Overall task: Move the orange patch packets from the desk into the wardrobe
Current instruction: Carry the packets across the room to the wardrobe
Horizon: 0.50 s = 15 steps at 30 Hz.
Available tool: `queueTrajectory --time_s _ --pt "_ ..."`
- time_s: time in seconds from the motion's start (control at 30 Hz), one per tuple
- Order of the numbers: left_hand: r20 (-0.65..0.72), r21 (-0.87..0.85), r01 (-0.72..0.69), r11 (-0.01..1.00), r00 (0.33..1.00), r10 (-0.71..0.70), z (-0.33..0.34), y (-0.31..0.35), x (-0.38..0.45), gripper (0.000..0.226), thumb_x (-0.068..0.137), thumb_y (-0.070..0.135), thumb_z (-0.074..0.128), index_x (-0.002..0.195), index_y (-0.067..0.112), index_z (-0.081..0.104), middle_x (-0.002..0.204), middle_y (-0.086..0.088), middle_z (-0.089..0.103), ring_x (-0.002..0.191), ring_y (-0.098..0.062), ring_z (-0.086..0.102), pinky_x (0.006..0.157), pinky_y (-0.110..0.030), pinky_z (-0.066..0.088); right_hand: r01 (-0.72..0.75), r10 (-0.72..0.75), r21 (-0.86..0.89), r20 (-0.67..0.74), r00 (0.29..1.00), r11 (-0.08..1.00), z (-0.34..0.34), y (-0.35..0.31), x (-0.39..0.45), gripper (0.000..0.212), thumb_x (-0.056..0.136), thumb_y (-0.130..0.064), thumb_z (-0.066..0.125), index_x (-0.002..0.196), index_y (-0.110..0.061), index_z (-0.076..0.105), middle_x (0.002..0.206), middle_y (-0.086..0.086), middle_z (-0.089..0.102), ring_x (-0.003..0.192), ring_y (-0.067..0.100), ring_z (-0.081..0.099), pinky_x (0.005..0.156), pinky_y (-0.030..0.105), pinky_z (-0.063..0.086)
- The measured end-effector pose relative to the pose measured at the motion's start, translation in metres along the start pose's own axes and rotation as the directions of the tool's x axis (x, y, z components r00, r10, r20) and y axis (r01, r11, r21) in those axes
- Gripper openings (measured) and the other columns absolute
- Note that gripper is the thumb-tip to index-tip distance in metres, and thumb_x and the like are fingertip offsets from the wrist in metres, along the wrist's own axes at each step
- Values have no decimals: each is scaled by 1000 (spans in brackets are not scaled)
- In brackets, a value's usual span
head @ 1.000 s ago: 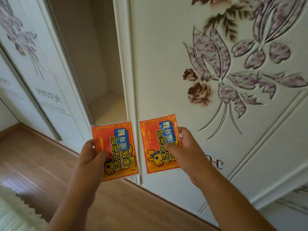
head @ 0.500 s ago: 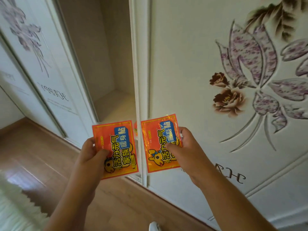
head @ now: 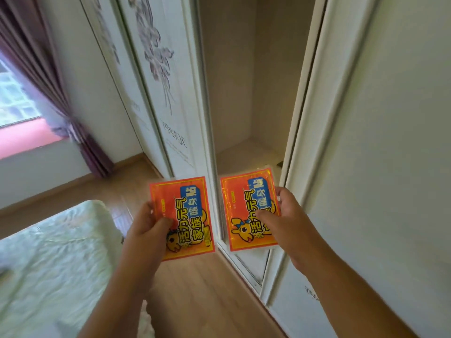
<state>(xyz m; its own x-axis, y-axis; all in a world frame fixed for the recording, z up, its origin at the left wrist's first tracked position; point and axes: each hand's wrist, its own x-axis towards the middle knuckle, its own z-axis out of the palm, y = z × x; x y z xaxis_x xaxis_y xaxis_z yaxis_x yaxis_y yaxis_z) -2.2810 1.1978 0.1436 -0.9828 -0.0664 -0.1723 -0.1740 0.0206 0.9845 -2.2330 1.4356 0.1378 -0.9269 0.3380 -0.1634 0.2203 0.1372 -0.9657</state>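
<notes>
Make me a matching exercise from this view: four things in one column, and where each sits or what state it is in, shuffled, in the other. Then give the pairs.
Things
1. orange patch packet in the left hand
2. orange patch packet in the right hand
3. purple curtain
4. pale green bedspread

Places or states
A. tied back beside the window
B. in front of the open wardrobe gap
C. at lower left, over the bed
D. over the wooden floor, left of the wardrobe opening

Pairs: 1-D, 2-B, 3-A, 4-C

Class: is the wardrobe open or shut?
Open: between the sliding doors a gap shows the wardrobe shelf and inner walls.
</notes>
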Motion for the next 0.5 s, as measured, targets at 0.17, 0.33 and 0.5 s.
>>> queueTrajectory --time_s 0.17,0.33,0.5 --pt "-96 -33 13 999 995 -16 5 -2 18 24 102 -2 51 114 15 62 96 -9 80 76 -26 78 54 -35 64 19 -19 2 108 994 1000 11 -1 48 29 95 -12 66 112 -34 57 101 -5 79 87 14 79 86 46 64" --pt "-147 0 51 999 988 -50 0 -6 34 25 103 2 51 110 23 63 91 2 81 70 -15 80 49 -26 60 14 -4 -56 175 985 998 28 3 78 22 98 -19 67 110 -34 56 100 -7 78 87 11 79 84 43 65" --pt "-164 17 80 997 983 -76 -5 -11 68 26 103 3 52 109 26 64 91 5 81 74 -16 80 57 -34 61 -3 19 -89 183 983 996 44 3 107 20 99 -25 66 112 -35 55 101 -9 76 87 8 78 85 40 65"
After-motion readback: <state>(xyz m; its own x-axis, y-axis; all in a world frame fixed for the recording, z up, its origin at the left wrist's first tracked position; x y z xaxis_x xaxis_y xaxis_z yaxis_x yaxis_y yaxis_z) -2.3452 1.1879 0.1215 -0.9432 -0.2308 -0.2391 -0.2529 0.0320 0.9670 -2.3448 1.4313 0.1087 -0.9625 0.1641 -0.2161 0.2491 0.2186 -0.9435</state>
